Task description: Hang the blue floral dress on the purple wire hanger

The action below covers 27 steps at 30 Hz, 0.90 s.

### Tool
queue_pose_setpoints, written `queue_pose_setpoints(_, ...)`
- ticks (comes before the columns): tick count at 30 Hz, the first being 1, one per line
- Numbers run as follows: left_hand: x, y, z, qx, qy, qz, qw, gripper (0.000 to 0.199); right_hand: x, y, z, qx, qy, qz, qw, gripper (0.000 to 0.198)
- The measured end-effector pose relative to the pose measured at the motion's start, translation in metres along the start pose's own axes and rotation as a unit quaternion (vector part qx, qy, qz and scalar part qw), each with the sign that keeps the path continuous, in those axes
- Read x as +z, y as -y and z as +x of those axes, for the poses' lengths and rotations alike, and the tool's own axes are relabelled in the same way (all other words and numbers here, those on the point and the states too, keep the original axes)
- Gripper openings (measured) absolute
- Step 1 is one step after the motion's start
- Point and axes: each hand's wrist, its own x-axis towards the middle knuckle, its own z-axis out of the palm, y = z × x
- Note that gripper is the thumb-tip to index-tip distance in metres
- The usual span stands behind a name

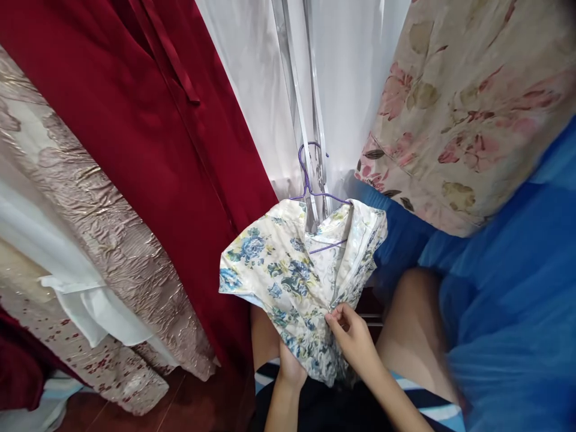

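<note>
A dim reddish-brown tiled floor (180,402) shows at lower left; behind, side by side, hang pinkish brocade (112,210), deep red cloth (180,180), white fabric (243,78), beige floral material (477,114) and blue drapery (508,300).

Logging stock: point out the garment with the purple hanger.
The blue-flowered white top: the purple hanger sits in its neckline, whereas the other garments show none.
</note>
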Motion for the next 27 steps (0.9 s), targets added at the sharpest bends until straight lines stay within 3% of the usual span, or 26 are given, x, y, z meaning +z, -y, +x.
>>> queue_pose_setpoints(4,-0.007,0.002,-0.005,-0.051,-0.024,-0.040,0.998,0.078,-0.007,0.006,-0.003,-0.031,-0.007,-0.006,0.999,0.026)
queue_pose_setpoints(8,-0.007,0.015,-0.012,-0.042,-0.057,-0.049,0.996,0.088,-0.016,0.010,-0.003,-0.076,-0.048,-0.017,0.996,0.020)
queue_pose_setpoints(13,-0.007,0.034,-0.016,-0.069,-0.006,0.062,0.996,0.072,-0.019,0.007,-0.002,-0.101,-0.046,-0.030,0.993,0.022)
queue_pose_setpoints(15,-0.003,0.033,-0.012,0.002,-0.059,0.115,0.992,0.070,-0.019,0.006,-0.002,-0.091,-0.029,-0.019,0.995,0.023)
queue_pose_setpoints(17,0.002,0.026,-0.006,0.124,-0.139,0.171,0.967,0.071,-0.017,0.005,-0.004,-0.062,-0.005,0.003,0.998,0.025)
queue_pose_setpoints(19,0.005,0.017,-0.003,0.260,-0.196,0.234,0.916,0.073,-0.014,0.004,-0.006,-0.016,0.024,0.043,0.999,0.028)
queue_pose_setpoints(21,0.006,0.010,-0.005,0.359,-0.206,0.297,0.861,0.071,-0.009,0.006,-0.008,0.034,0.047,0.094,0.994,0.030)
queue_pose_setpoints(23,0.007,0.009,-0.009,0.378,-0.137,0.374,0.836,0.055,-0.007,0.010,-0.010,0.069,0.061,0.144,0.985,0.031)
queue_pose_setpoints(25,0.009,0.012,-0.013,0.335,-0.026,0.440,0.833,0.034,-0.007,0.017,-0.012,0.084,0.076,0.177,0.978,0.032)
queue_pose_setpoints(27,0.012,0.016,-0.016,0.284,0.048,0.468,0.835,0.022,-0.011,0.024,-0.015,0.081,0.101,0.186,0.974,0.031)
